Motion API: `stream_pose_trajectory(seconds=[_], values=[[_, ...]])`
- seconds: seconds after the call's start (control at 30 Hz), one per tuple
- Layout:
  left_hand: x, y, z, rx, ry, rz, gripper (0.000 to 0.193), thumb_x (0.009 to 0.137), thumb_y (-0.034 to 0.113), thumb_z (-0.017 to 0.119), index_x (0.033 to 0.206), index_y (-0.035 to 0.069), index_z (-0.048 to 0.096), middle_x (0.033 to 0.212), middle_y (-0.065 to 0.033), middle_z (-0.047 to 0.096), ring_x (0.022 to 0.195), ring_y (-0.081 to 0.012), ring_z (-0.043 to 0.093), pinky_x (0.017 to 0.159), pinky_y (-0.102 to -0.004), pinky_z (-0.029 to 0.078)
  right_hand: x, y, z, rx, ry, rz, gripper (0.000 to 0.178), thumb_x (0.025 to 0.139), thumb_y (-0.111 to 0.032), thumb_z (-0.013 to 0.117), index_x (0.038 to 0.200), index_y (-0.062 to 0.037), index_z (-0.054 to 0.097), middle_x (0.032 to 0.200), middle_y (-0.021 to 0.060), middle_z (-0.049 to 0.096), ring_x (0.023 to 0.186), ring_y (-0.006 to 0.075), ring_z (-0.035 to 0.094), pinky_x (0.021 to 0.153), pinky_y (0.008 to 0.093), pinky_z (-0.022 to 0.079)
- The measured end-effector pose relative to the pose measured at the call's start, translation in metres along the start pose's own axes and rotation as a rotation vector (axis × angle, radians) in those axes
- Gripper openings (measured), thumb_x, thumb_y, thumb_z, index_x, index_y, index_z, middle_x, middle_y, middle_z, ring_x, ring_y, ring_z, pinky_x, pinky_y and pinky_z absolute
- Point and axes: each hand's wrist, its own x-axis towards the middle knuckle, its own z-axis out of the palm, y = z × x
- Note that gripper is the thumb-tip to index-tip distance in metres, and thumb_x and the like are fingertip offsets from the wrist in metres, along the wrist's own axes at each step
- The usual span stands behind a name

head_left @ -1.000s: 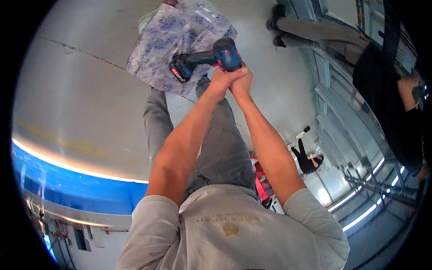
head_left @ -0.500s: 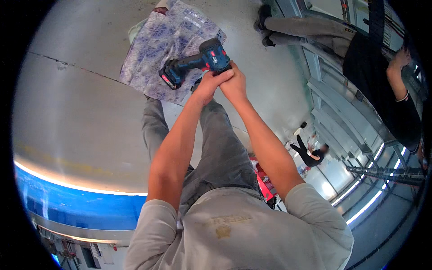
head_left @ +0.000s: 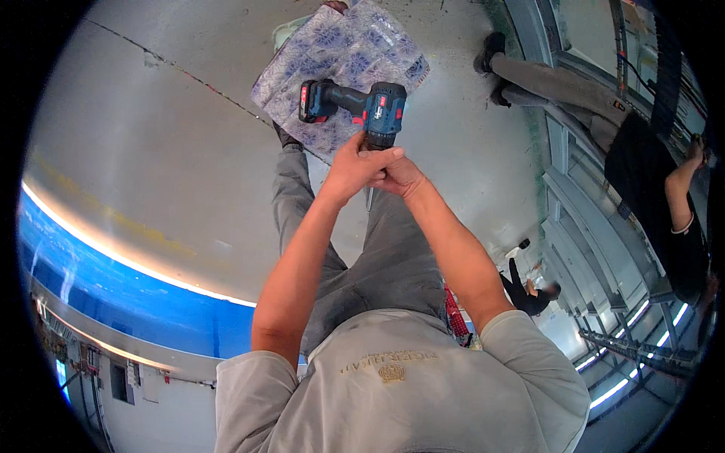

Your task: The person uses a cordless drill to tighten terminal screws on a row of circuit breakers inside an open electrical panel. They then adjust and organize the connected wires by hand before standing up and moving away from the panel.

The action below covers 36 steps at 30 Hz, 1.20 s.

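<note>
A dark blue and black cordless drill [head_left: 384, 112] with red accents is held out in front of me, its handle and battery pointing left. Its chuck faces back toward me. My left hand [head_left: 353, 172] is closed at the chuck end, thumb stretched across to the right. Against it, my right hand [head_left: 404, 175] has its fingers curled together just below the chuck. The overlapping hands hide the exact grip. A thin metal rod [head_left: 369, 198] shows beneath them, seemingly a bit. Behind the drill lies a purple-and-white flower-patterned cloth [head_left: 340, 57] over something.
Grey concrete floor [head_left: 181, 158] with a dark crack runs to the left. A blue curved surface [head_left: 136, 287] with a bright edge is at lower left. At right, a person in black [head_left: 649, 189] stands by metal frames [head_left: 596, 204]; another person [head_left: 529, 291] is farther off.
The drill has turned, so its chuck now points back toward me and its handle lies nearly level. Both hands have come lower, with their fingers folded together. The whole view has shifted.
</note>
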Motion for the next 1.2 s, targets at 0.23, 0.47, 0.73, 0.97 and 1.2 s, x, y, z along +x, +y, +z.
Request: stream_pose_trajectory(seconds=[0.23,0.47,0.73,0.97,1.2], values=[[-0.015,0.010,0.030,0.289,0.223,0.116,0.092,0.071,0.046,0.092,0.137,-0.005,0.053,0.114,-0.0135,0.067,0.103,-0.0199,0.067,0.082,-0.0342,0.057,0.012,0.020,0.037,-0.347,0.655,-0.440,0.015,0.087,-0.017,0.073,0.095,-0.0052,0.067,0.080,0.0019,0.066,0.065,0.0132,0.060,0.057,0.0321,0.050],[0.031,-0.011,0.018,-0.174,-0.045,-0.160,0.070,0.075,0.039,0.088,0.124,-0.001,0.060,0.110,-0.0113,0.068,0.098,-0.0193,0.067,0.081,-0.0363,0.056,0.010,0.009,0.013,-0.689,0.824,-0.359,0.018,0.087,-0.019,0.073,0.097,-0.0044,0.068,0.084,0.0043,0.069,0.072,0.0142,0.063,0.062,0.0349,0.053],[0.066,-0.010,0.010,-0.295,-0.251,-0.127,0.054,0.081,0.033,0.083,0.121,0.001,0.065,0.113,-0.0093,0.068,0.102,-0.0181,0.067,0.085,-0.0347,0.055,0.011,-0.013,0.028,-0.907,0.946,-0.620,0.026,0.080,-0.018,0.071,0.095,0.0027,0.067,0.082,0.0088,0.070,0.077,0.0145,0.064,0.067,0.0357,0.054],[0.120,-0.015,0.020,-0.403,-0.391,-0.061,0.052,0.079,0.031,0.083,0.119,0.003,0.068,0.111,-0.0062,0.069,0.101,-0.0160,0.065,0.086,-0.0341,0.052,0.016,-0.049,0.028,-1.189,1.122,-0.755,0.022,0.074,-0.015,0.071,0.088,0.0012,0.069,0.078,0.0198,0.071,0.078,0.0278,0.073,0.070,0.0397,0.055],[0.179,-0.045,0.021,-0.447,-0.595,-0.009,0.052,0.084,0.033,0.080,0.126,0.007,0.065,0.114,-0.0045,0.070,0.109,-0.0171,0.065,0.094,-0.0346,0.053,0.039,-0.060,-0.034,-1.449,1.395,-0.774,0.030,0.075,-0.018,0.069,0.097,0.0017,0.069,0.085,0.0269,0.071,0.086,0.0359,0.073,0.078,0.0437,0.055]])
